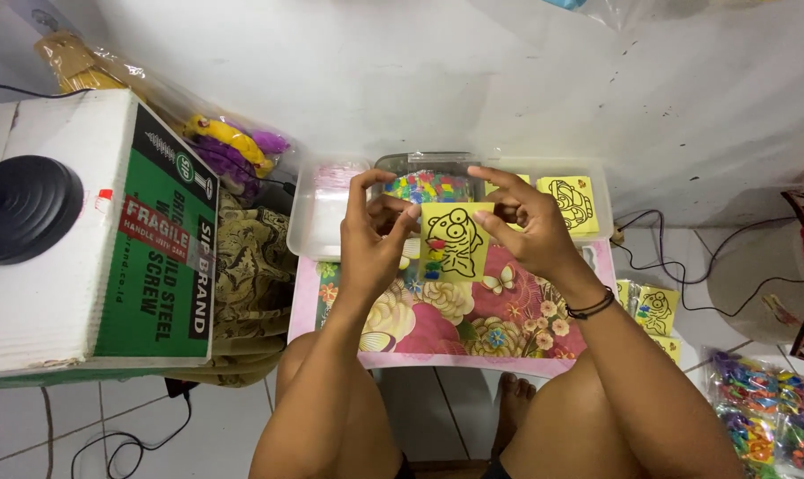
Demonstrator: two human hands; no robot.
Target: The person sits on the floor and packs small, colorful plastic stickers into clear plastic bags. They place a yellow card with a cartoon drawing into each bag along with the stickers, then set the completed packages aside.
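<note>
Left hand (371, 232) pinching the left edge of a yellow picture card (455, 241) printed with a black cartoon fish outline; right hand (531, 226) holding the card's upper right corner, fingers spread, a dark band at the wrist. Card raised upright above a small pink floral table (473, 328), just in front of clear plastic trays (318, 226), the middle one full of small multicoloured pieces (430, 186), another yellow card (569, 202) lying in the right one. Likely trouble: thin card bending or slipping from fingertip grips; coloured bits already on its left side possibly falling off if tilted; a careless elbow knocking trays off the narrow table.
</note>
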